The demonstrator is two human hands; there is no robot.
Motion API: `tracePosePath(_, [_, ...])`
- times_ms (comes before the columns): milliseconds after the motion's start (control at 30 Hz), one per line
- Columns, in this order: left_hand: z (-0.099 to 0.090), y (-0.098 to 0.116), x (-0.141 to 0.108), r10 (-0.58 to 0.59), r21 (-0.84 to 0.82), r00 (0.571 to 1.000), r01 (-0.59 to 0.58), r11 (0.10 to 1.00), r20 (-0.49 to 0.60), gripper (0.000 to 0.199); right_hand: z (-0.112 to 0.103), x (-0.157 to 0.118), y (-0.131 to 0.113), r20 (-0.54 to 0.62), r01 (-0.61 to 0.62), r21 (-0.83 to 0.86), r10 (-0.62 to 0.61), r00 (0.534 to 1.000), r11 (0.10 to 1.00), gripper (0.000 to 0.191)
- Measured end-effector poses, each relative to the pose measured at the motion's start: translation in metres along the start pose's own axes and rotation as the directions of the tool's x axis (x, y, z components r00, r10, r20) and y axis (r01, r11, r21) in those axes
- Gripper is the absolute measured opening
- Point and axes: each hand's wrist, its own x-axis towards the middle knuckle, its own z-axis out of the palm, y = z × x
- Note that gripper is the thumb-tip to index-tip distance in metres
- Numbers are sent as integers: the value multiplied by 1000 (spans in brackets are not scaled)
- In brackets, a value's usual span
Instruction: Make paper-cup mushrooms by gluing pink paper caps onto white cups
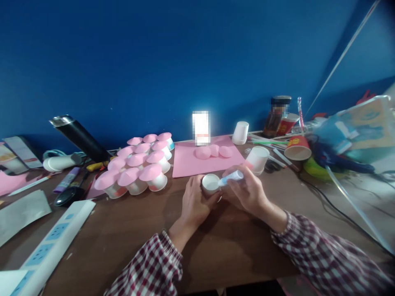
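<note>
My left hand (197,199) is wrapped round a small white paper cup (211,183), its round open end facing up toward me. In my right hand (249,189) is a white and light-blue glue stick (231,178), pinched between thumb and fingers. Its tip is at the cup's right rim; I cannot tell whether the two touch. Just beyond my hands lies pink paper (185,162) with three pink paper cones (214,151) on it. To the left stand several white cups topped with pink cones (129,176).
Upside-down white cups stand at the right (258,159) and by the wall (240,132). A power strip (51,246), a computer mouse (68,196) and a black flask (82,137) lie left. Red cups (298,147), pens and a cable (328,202) crowd the right. A bright pixelated screen (201,127) stands behind.
</note>
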Motion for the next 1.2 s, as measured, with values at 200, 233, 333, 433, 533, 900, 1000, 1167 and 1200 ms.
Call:
tracePosePath(200, [1,-2,1,-1,18,1000,1,1000,-4,43,-4,1,-4,77,92,-50,-88,993,995,17])
tracePosePath(233, [1,-2,1,-3,26,1000,3,1000,-5,44,-5,2,-5,86,106,-54,-101,991,993,18])
tracePosePath(333, [1,-2,1,-8,48,1000,8,999,-16,45,-6,2,-6,125,126,-42,-120,985,991,20])
tracePosePath(433, [2,-3,0,-2,58,1000,3,998,-24,46,-8,3,-6,153,137,-21,-132,979,990,22])
tracePosePath(533, [3,-4,-1,12,68,999,-9,998,-40,47,-9,3,-5,161,155,-28,-149,976,987,23])
tracePosePath(900, [3,-3,0,1,45,999,0,999,-39,45,-7,1,1,99,172,31,-175,980,985,22])
tracePosePath(1000, [2,-2,-1,3,29,1000,-2,1000,-25,45,-6,1,-1,11,133,37,-134,991,990,21])
tracePosePath(1167, [1,-1,-1,7,19,1000,-7,1000,-21,44,-6,1,-3,-1,110,18,-110,994,994,19])
tracePosePath(1200, [1,-1,-1,11,15,1000,-11,1000,-20,43,-6,1,-3,13,108,9,-108,994,994,19])
